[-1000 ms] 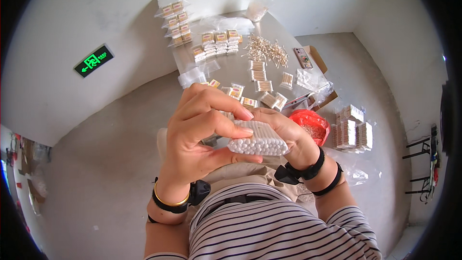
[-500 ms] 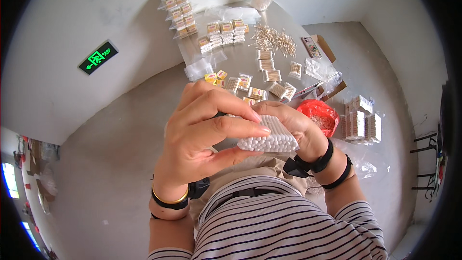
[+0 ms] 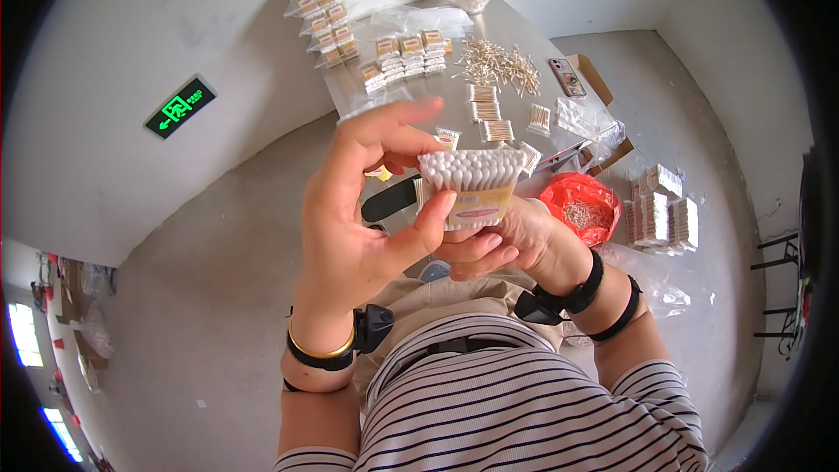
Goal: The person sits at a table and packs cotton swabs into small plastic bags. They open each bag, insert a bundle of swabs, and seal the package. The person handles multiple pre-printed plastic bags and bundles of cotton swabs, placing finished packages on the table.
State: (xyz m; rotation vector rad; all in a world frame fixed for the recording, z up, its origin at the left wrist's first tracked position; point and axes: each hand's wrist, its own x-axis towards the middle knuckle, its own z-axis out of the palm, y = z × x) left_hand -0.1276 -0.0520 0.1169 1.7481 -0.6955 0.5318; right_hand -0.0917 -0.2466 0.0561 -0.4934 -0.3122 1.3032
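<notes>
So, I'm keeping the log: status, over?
Left hand gripping cotton-swab pack; right hand at its base; yellow label facing camera; left thumb overlapping its edge.

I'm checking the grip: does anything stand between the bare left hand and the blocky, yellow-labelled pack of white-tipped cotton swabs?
Nothing visible: the left hand has its thumb directly on the pack of cotton swabs. The black, round-ended piece showing through the gap beside the thumb appears to lie beyond the hand.

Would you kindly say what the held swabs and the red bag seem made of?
The held swabs look like matte cotton at their rounded white ends; the stick material is unclear. The red bag is probably thin, glossy plastic, given its crinkles and highlights.
</notes>
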